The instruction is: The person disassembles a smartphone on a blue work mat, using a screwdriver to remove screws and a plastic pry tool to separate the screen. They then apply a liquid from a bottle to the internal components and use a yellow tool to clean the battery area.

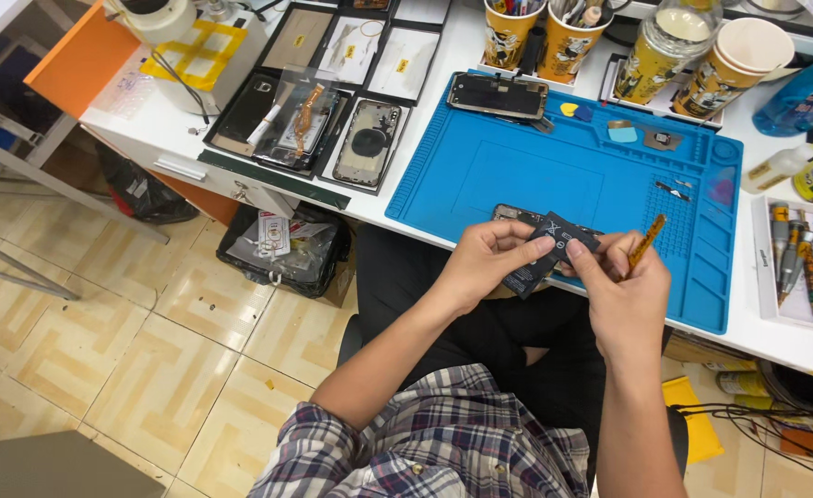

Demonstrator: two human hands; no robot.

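Both hands meet at the near edge of the blue work mat (536, 175), just past the middle of the view toward 3 o'clock. Between them is a flat black phone battery (547, 255), a thin rectangular slab with white printing on its face, tilted so that one corner points up toward 12 o'clock. It sits off the bench, held in the air over the person's lap.

The left hand (485, 263) grips the battery from the 9 o'clock side, its fingers (517, 247) curled closed over the top edge with the thumb pressed on the face. The right hand (620, 288) pinches the battery's 3 o'clock end with thumb and forefinger, while its other fingers are closed around a slim orange pry tool (647, 242) that sticks up toward 1 o'clock.

On the mat at 12 o'clock from the hands lies a phone screen (499, 94), face up. Further toward 10 o'clock, an open phone back housing (368, 143) rests on black trays. At 3 o'clock a white tray of screwdrivers (801, 263) stands on the bench (425, 207), just beside the mat. Paper cups (736, 57) with tools stand along the far edge.
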